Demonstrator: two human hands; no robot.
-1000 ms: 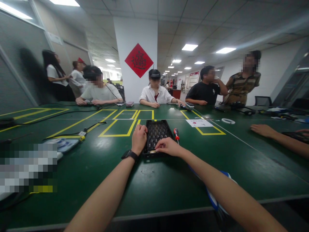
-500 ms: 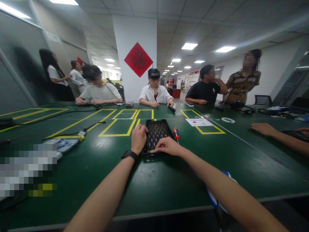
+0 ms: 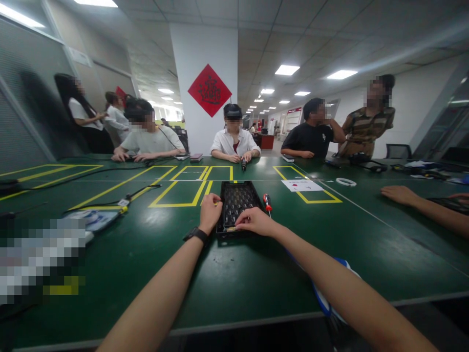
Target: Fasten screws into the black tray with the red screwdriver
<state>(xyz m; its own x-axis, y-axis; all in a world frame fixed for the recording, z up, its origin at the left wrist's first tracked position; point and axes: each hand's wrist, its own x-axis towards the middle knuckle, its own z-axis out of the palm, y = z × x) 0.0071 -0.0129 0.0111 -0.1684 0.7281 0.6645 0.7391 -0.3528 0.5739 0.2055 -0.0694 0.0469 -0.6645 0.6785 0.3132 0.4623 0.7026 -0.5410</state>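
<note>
Right fingers (image 3: 243, 221) pinched together at the black tray (image 3: 227, 234), frame centre; anything between them I can't tell.
It stretches up-frame lengthwise; my left hand (image 3: 210, 213) curls beside its left edge, grip unclear.

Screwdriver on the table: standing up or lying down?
Lying down. The screwdriver has its handle and shaft stretched along the table, beside the black tray.

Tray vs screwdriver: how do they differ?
The tray is broad and all dark; the screwdriver is slim, with red on its handle. The left hand and right hand are at the tray; neither is on the screwdriver. Both lie on the green table.
</note>
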